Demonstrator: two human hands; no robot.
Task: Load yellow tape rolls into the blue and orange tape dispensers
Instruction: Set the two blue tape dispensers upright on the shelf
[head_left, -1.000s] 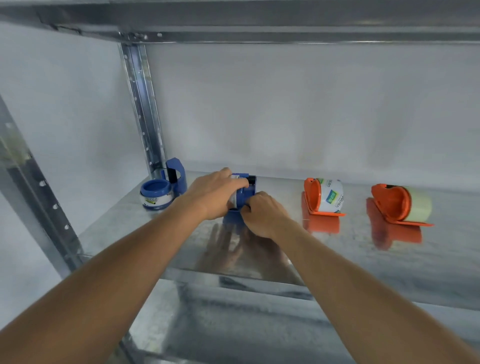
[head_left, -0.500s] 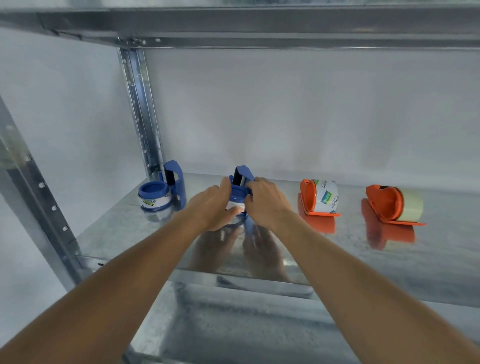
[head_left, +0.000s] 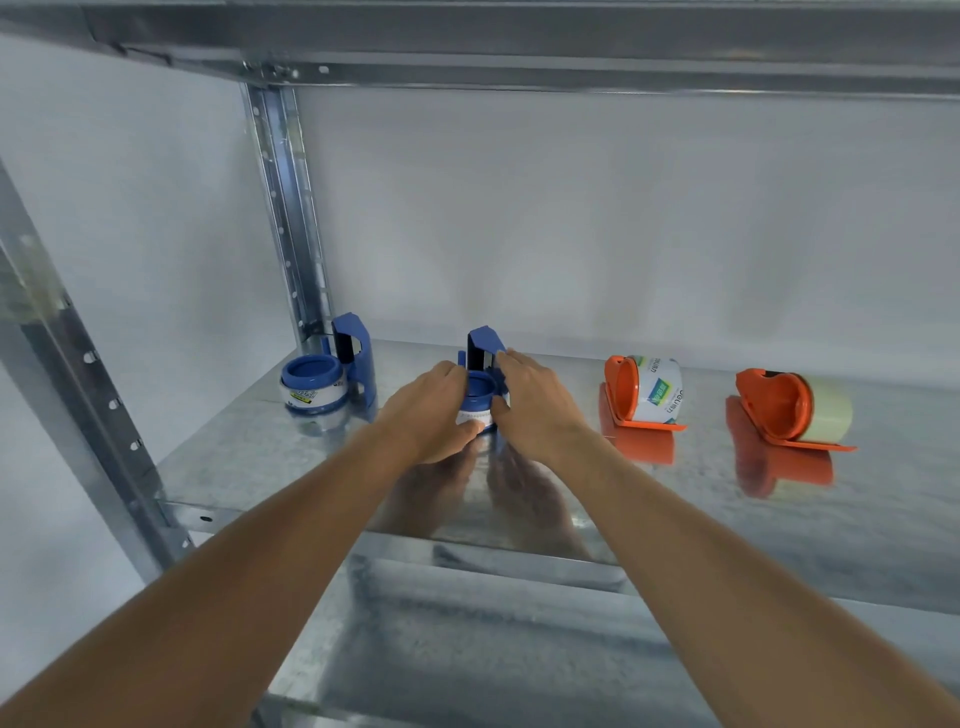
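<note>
A galvanised metal shelf (head_left: 519, 519) fills the space, its shiny deck reflecting everything on it, with a perforated upright post (head_left: 283, 208) at the back left and a pale wall behind. Two bare forearms reach in from below to the middle of the deck. The left hand (head_left: 431, 410) wraps around the near left side of a blue tape dispenser (head_left: 483, 348) that stands upright on the shelf, fingers curled onto the labelled tape roll (head_left: 475, 417) seated in it. The right hand (head_left: 535, 400) clasps the dispenser's right side, one fingertip up on the blue blade guard. Both hands are closed on it. At the far left, beside the post, a second blue dispenser (head_left: 356, 358) stands with a roll in it. To the right lie two orange dispensers on their sides: the nearer one (head_left: 621, 389) holds a labelled roll, the far right one (head_left: 774, 410) a plain yellowish roll (head_left: 831, 415).
</note>
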